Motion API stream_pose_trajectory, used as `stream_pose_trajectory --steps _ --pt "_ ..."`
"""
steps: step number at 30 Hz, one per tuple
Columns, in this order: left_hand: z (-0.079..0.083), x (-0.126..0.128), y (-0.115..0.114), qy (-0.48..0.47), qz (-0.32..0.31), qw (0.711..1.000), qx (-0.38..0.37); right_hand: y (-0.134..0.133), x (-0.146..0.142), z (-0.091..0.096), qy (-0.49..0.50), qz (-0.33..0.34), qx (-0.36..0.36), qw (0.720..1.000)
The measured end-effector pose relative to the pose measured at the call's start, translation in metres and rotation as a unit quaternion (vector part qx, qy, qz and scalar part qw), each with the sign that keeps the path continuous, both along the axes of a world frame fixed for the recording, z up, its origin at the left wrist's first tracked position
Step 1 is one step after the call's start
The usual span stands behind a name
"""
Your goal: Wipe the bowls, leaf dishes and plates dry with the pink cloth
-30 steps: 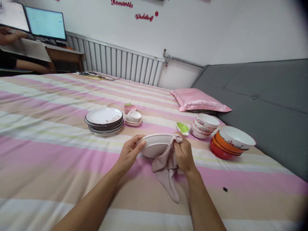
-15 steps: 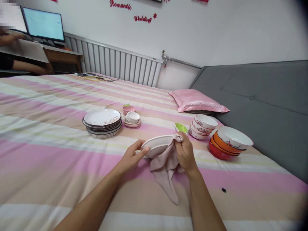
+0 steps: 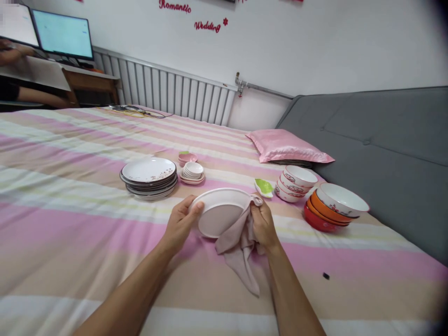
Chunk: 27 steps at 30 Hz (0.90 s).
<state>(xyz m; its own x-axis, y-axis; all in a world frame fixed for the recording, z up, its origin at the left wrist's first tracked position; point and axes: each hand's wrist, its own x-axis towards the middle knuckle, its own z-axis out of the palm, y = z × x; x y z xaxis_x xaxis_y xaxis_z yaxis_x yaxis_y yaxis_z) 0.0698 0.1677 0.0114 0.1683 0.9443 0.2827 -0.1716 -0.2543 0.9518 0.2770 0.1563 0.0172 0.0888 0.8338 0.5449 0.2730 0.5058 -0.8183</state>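
I hold a pale pink plate [image 3: 217, 215] above the striped bed, tilted with its underside towards me. My left hand [image 3: 180, 223] grips its left rim, thumb on top. My right hand [image 3: 263, 224] is closed on a dusty-pink cloth [image 3: 240, 249] pressed against the plate's right rim; the cloth hangs down below the hand. Beyond the plate lie a stack of patterned plates [image 3: 149, 176], a stack of small saucers [image 3: 192, 171] and a green leaf-shaped dish [image 3: 264, 187].
Stacked white patterned bowls [image 3: 296, 183] and orange-red bowls [image 3: 334, 206] sit at the right by a grey headboard [image 3: 392, 154]. A pink pillow [image 3: 285, 147] lies behind them. Another person's arm [image 3: 33, 95] shows at a desk with monitors [image 3: 63, 35], far left.
The plate has tipped up, so its underside now faces me, and my left hand has taken a fuller grip on the rim. The cloth hand stays on the right rim.
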Motion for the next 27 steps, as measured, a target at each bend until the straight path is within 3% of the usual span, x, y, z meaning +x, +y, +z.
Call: stream_pose_trajectory --steps 9,17,23,27 --pt "0.01 0.003 -0.012 0.089 -0.006 0.994 0.058 -0.013 -0.01 0.013 -0.117 -0.043 0.025 0.992" --pt "0.01 0.011 -0.019 0.178 -0.02 0.976 0.123 -0.025 -0.018 0.029 -0.252 -0.06 0.091 0.962" --pt "0.007 0.013 -0.017 0.139 -0.039 0.985 0.092 -0.009 0.001 0.015 -0.149 -0.047 0.069 0.985" --pt "-0.004 0.014 -0.011 0.119 -0.052 0.991 0.033 0.009 0.023 -0.005 -0.027 -0.098 0.035 0.994"
